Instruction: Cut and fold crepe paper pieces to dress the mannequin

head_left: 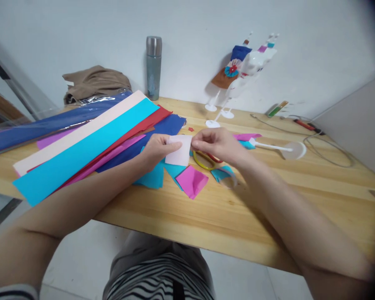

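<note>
A pale wooden desk point(268, 200) seen from above, with a fan of long coloured paper sheets point(81, 154) spread across its left half: dark blue, pale pink, cyan, red and magenta.

Both bare forearms reach in from the bottom edge. The left hand point(156, 151) and right hand point(217, 145) meet just above the middle of the desk. Between them they hold a small pale pink paper square point(178, 153) lifted slightly off the surface. The left fingers pinch its left edge and the right fingers pinch its upper right corner.

Thin paper like this seems to call for a light, even pinch. Keeping it taut between both hands, with the edges lined up before pressing any crease, would likely help.

Below the hands lie a magenta paper square point(192, 181) and cyan paper scraps point(153, 177). Yellow-handled scissors point(203, 160) lie there too, beside a clear tape roll point(228, 178).

The scissor blades are hidden under the right hand. Whether the pink square is a single layer or already folded cannot be told. The right edge of the view fades into dark shadow.
</note>
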`<state>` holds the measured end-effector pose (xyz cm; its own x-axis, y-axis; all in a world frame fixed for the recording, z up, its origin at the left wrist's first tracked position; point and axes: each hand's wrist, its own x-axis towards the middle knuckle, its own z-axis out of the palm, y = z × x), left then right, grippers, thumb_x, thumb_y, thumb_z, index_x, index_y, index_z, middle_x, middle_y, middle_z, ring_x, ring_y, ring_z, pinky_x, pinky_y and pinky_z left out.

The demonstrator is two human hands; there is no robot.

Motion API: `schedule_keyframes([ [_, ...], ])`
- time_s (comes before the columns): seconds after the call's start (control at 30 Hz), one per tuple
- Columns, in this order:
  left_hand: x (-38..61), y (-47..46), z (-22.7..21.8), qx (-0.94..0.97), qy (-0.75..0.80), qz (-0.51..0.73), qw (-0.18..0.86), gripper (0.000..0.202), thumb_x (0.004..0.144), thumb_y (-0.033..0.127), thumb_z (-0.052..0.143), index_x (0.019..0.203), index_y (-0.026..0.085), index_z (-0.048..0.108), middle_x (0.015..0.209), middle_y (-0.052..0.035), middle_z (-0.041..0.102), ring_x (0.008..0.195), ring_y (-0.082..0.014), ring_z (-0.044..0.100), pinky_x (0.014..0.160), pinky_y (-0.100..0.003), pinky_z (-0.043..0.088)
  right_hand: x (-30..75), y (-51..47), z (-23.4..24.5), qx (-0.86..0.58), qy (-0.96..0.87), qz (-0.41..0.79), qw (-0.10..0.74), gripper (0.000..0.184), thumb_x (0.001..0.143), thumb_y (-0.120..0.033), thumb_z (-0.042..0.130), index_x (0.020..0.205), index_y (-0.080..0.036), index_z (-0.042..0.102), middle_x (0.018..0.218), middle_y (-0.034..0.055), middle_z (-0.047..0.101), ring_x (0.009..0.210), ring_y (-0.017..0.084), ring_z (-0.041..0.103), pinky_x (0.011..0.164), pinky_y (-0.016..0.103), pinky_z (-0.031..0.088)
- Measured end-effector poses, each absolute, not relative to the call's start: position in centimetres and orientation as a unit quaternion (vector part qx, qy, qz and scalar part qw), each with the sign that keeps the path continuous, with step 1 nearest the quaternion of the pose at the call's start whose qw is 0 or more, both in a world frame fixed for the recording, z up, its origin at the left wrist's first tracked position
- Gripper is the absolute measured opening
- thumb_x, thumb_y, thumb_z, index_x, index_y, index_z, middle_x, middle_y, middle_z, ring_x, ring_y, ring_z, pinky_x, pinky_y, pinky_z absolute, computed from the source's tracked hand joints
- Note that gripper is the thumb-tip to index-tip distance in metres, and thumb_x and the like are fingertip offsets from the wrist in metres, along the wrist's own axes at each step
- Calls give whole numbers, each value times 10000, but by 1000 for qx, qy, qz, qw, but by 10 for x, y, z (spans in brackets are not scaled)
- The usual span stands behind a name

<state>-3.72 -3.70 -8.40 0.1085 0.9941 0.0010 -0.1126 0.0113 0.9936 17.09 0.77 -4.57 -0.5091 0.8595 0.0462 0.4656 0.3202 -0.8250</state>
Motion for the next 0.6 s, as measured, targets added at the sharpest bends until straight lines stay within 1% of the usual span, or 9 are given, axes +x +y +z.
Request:
schedule_keyframes([
  [0.1, -37, -35, -84, 474, 463, 509, 548, 265, 629, 342, 851, 705, 106, 756, 686, -55, 745, 594, -144, 648, 569, -249, 492, 190, 15, -34, -459, -850, 241, 93, 129, 804, -289, 721, 728, -202, 664, 699, 62, 671, 638, 199, 590, 602, 337, 410],
  [0.17, -37, -34, -84, 467, 468, 508, 552, 285, 624, 352, 848, 733, 103, 762, 716, -69, 759, 617, -162, 668, 580, -262, 506, 195, 17, -35, -466, -871, 154, -8, 75, 798, -187, 681, 731, -199, 650, 730, 73, 676, 648, 206, 598, 601, 337, 385],
  [0.23, -37, -33, -86, 458, 465, 508, 562, 318, 608, 362, 860, 762, 99, 768, 746, -82, 769, 644, -178, 685, 600, -276, 524, 194, 18, -43, -466, -878, 88, -59, 58, 800, -154, 653, 767, -197, 632, 787, 92, 682, 685, 225, 617, 602, 337, 375],
  [0.3, -37, -33, -87, 446, 457, 512, 575, 350, 597, 375, 873, 782, 97, 770, 762, -89, 772, 654, -187, 692, 618, -291, 539, 189, 20, -52, -465, -882, 51, -56, 18, 837, -177, 635, 850, -189, 631, 877, 130, 693, 774, 261, 648, 634, 344, 394],
  [0.37, -37, -32, -88, 434, 452, 517, 583, 367, 591, 381, 884, 793, 98, 769, 758, -90, 769, 648, -187, 691, 621, -293, 544, 185, 23, -60, -478, -876, 47, -37, 84, 868, -201, 612, 945, -175, 634, 957, 162, 700, 842, 286, 666, 660, 345, 410],
  [0.4, -37, -32, -88, 429, 452, 519, 585, 372, 591, 380, 888, 802, 98, 771, 758, -88, 768, 645, -183, 689, 619, -289, 542, 184, 25, -63, -490, -869, 58, -28, 124, 867, -201, 611, 986, -172, 633, 970, 163, 705, 852, 290, 671, 661, 342, 414],
  [0.5, -37, -33, -87, 415, 454, 519, 593, 385, 583, 365, 898, 832, 98, 778, 773, -87, 772, 640, -169, 683, 609, -269, 531, 185, 29, -66, -521, -848, 95, -8, 215, 845, -201, 635, 1059, -192, 621, 917, 123, 722, 834, 279, 683, 651, 323, 418],
  [0.6, -36, -34, -85, 408, 457, 507, 606, 388, 561, 353, 907, 823, 95, 783, 778, -91, 779, 636, -160, 681, 604, -258, 526, 193, 31, -66, -539, -831, 133, 39, 223, 857, -253, 646, 1071, -222, 592, 861, 79, 721, 811, 249, 682, 669, 313, 443],
])
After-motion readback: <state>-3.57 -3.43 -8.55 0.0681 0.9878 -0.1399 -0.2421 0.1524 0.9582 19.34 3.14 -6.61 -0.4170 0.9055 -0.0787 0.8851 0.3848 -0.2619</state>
